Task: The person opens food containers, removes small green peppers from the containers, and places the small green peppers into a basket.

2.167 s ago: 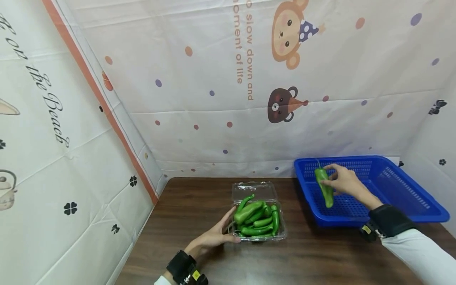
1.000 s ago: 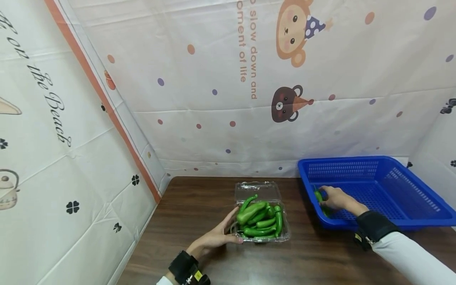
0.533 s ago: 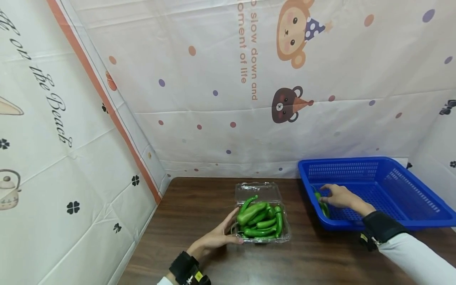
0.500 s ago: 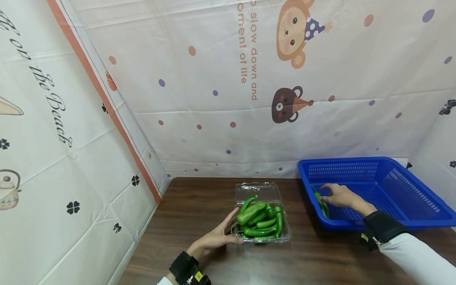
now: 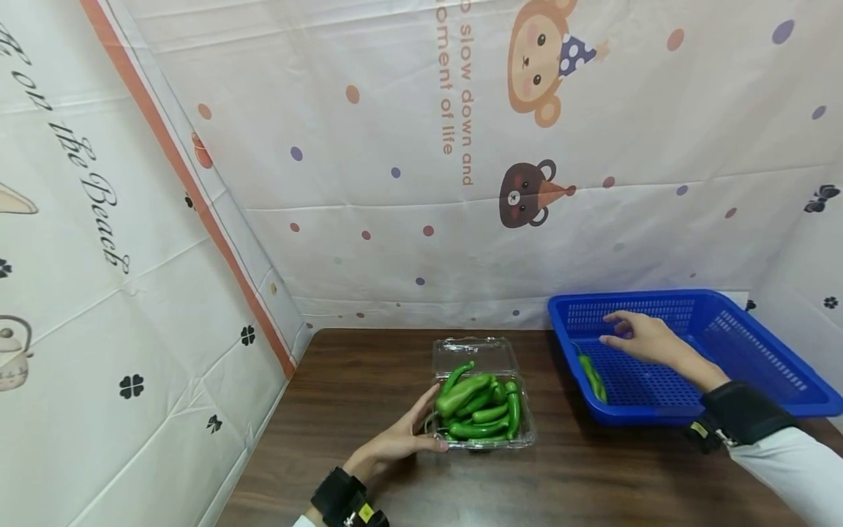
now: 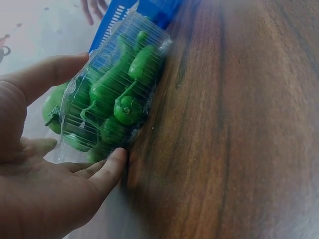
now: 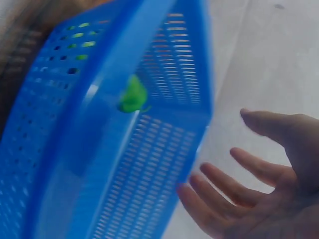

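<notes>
A clear plastic clamshell box [image 5: 527,432], its lid folded back, stands on the table heaped with several green peppers [image 5: 464,395]. My left hand [image 5: 395,439] rests against its left side, thumb and fingers spread and fairly straight. Up close in the left wrist view, the fingers of that hand [image 6: 50,184] touch the ribbed plastic wall. A single green pepper [image 5: 593,379] lies along the left inner wall of the blue basket [image 5: 658,412]. Above this basket hovers my right hand [image 5: 648,340], thumb and fingers apart, holding nothing. That right hand [image 7: 264,184] is also seen with spread fingers in the right wrist view.
The dark wooden table [image 5: 527,490] carries both containers, the basket at the back right. A printed white cloth [image 5: 369,183] hangs behind the table and along its left side.
My right hand has lowered a green pepper into the basket, let it go, and risen up and to the right. The left hand has stayed at the box.
</notes>
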Demonstrator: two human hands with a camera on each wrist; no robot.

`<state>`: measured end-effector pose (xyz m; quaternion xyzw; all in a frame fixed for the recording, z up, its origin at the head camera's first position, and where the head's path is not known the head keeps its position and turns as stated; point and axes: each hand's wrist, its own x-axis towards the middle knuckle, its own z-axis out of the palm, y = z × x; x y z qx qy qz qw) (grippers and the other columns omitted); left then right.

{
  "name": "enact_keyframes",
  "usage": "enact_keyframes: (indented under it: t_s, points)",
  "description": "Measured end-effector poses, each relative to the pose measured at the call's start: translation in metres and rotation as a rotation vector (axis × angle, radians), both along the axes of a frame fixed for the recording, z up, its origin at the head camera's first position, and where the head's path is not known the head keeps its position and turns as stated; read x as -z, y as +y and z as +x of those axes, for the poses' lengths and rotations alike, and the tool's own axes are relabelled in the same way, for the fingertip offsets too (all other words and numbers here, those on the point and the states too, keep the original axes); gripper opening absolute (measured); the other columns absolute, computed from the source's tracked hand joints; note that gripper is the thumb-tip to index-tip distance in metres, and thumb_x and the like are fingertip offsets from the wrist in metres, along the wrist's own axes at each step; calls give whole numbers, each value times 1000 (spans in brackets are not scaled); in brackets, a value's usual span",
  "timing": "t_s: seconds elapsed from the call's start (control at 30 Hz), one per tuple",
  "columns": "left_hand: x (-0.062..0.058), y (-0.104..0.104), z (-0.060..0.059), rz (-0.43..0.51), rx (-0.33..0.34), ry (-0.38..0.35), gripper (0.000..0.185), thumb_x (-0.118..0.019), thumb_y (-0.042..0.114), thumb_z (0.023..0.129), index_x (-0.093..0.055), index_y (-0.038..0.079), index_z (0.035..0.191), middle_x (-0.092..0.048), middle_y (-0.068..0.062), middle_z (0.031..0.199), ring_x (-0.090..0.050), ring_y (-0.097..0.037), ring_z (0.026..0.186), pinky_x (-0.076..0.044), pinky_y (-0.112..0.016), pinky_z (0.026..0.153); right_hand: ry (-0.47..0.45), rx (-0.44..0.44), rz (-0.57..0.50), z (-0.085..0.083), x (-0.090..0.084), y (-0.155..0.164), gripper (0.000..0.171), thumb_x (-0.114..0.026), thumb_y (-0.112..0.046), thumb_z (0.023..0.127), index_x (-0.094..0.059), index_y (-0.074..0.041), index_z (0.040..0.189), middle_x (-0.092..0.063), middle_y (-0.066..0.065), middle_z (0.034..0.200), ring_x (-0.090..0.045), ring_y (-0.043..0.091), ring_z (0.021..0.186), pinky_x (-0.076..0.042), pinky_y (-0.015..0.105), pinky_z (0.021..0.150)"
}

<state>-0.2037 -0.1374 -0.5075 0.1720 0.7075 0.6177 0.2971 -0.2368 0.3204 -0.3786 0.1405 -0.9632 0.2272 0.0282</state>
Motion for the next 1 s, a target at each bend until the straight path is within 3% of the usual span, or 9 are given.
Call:
enact_keyframes:
  t_s: [0.13,0.3,0.63,0.83,1.0]
  points:
    - [0,0,0,-4,-7,3,100,-75,17,93,-10,37,165,-5,-14,173,-1,-45,158,-25,-65,122,104,-4,-10,1,-11,-11,53,-72,-23,96,-58,13,132,-60,41,127,-57,57,116,-50,68,90]
    - [1,0,1,-4,4,-1,99,-75,17,93,-10,37,165,-4,-12,174,-1,-44,159,-26,-64,122,144,9,-34,5,-29,-33,60,-72,-30,97,-54,8,139,-51,40,139,-43,61,128,-39,77,99]
    - [-1,1,-1,30,7,-19,103,-77,16,92,-8,35,166,-3,-15,173,-4,-44,158,-31,-61,121,236,-73,-56,10,-59,-87,57,-76,-23,93,-57,2,140,-50,34,142,-43,55,132,-38,74,104]
    - [1,1,-2,31,25,-26,105,-77,17,92,-4,37,165,-1,-18,173,-1,-45,158,-23,-66,122,267,-135,-64,12,-61,-119,55,-77,-21,93,-58,-1,140,-52,30,142,-46,52,132,-40,70,105]
    - [0,-1,-2,24,16,-8,112,-78,15,91,4,36,165,-5,-23,171,-3,-47,157,-19,-69,122,264,-199,-88,9,-46,-144,53,-77,-20,92,-60,-2,139,-54,27,141,-50,48,131,-45,66,103]
